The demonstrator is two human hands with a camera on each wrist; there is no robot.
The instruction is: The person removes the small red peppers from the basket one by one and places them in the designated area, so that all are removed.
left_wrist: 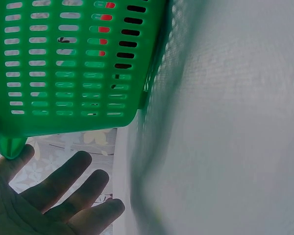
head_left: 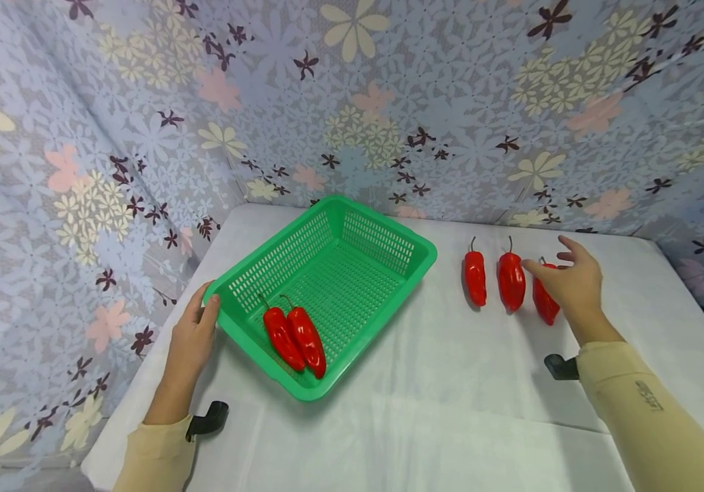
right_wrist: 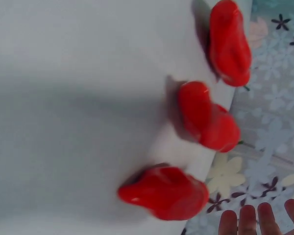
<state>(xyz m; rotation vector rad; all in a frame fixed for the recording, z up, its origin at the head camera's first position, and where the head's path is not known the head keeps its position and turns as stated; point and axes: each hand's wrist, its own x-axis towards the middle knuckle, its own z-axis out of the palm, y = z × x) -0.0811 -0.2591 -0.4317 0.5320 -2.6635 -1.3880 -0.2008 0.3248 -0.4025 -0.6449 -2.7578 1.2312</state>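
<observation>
A green slotted basket (head_left: 389,222) sits at the middle of the white table, with two red peppers (head_left: 293,338) lying side by side in its near corner. My left hand (head_left: 195,335) rests at the basket's left corner, thumb on the rim. In the left wrist view its fingers (left_wrist: 63,186) lie straight beside the basket (left_wrist: 63,88). Three more red peppers lie in a row to the right: one on the left (head_left: 475,277), a middle one (head_left: 511,280) and one on the right (head_left: 545,307). My right hand (head_left: 570,280) hovers over the rightmost pepper (right_wrist: 166,191), fingers spread and holding nothing.
Floral cloth walls (head_left: 389,102) close in the table at the back, left and right. The table's left edge (head_left: 143,369) runs just beside my left hand. Bare white cloth (head_left: 438,383) stretches in front of the basket and the peppers.
</observation>
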